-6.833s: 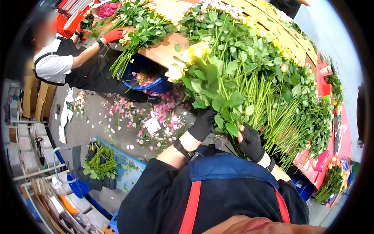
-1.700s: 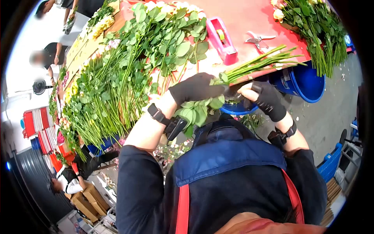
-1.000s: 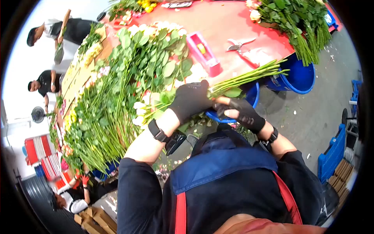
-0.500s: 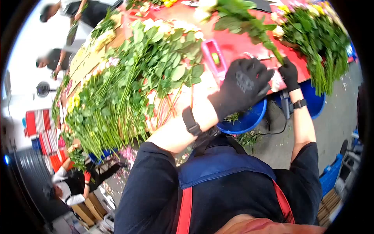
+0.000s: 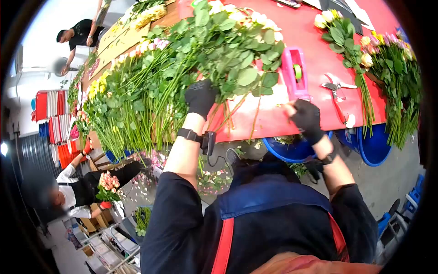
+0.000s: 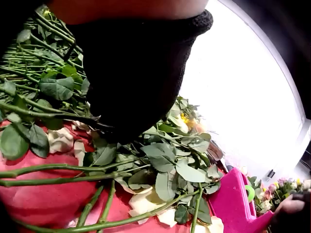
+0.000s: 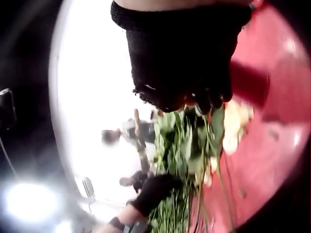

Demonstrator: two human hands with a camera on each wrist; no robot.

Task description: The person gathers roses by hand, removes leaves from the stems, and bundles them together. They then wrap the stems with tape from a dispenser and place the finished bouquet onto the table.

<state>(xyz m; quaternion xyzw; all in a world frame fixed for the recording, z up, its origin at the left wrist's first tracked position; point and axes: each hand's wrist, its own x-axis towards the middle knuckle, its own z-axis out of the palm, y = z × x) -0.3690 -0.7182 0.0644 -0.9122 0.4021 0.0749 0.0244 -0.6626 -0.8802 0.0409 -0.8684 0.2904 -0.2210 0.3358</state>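
Observation:
In the head view my left hand (image 5: 201, 98), in a black glove, reaches into the heap of cut roses (image 5: 182, 59) at the table's edge. The left wrist view shows the back of this hand, with rose stems (image 6: 73, 174) and leaves beside it; its fingers are hidden, and I cannot tell whether they grip a stem. My right hand (image 5: 308, 121), gloved with bare fingertips, is over the table edge by the pink tape dispenser (image 5: 292, 68). Its fingers are loosely curled and hold nothing. A small bunch of pale roses (image 5: 360, 86) lies farther right.
Red-handled pruning shears (image 5: 336, 93) lie on the red tabletop (image 5: 315, 36). A larger bunch of roses (image 5: 401, 82) lies at the right end. Blue buckets (image 5: 374, 155) stand below the edge. Another person (image 5: 73, 192) at lower left holds pink roses (image 5: 108, 181).
My right hand has laid the small bunch down at the right and come back left with nothing in it. My left hand has moved left from near the dispenser into the rose heap.

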